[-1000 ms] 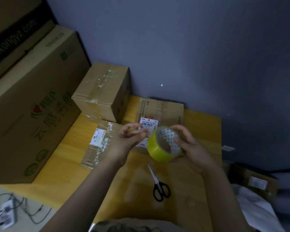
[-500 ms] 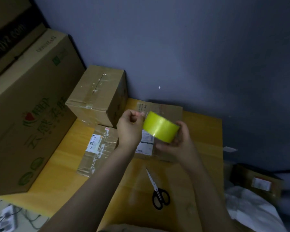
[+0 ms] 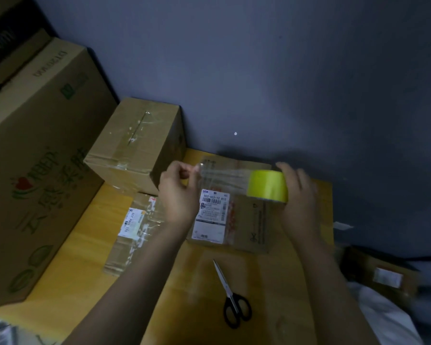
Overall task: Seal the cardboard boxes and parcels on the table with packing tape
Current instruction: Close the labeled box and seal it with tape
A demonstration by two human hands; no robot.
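My right hand (image 3: 299, 197) grips a yellow-green roll of packing tape (image 3: 268, 186) above a flat cardboard parcel (image 3: 251, 220) with a white shipping label. My left hand (image 3: 177, 192) pinches the free end of the tape. A clear strip of tape (image 3: 224, 179) stretches between my hands over the parcel's far half. A smaller taped parcel (image 3: 132, 232) with a label lies to the left on the yellow table (image 3: 72, 257). Behind it stands a taped cardboard box (image 3: 135, 145).
Black-handled scissors (image 3: 230, 297) lie on the table near me. A large printed carton (image 3: 35, 170) fills the left side. The grey wall (image 3: 284, 83) is close behind the table. Another labelled box (image 3: 386, 277) and white fabric (image 3: 383, 317) sit below the table's right edge.
My hands have moved apart. The right hand carried the roll to the right, and a strip of clear tape has been pulled out between the hands.
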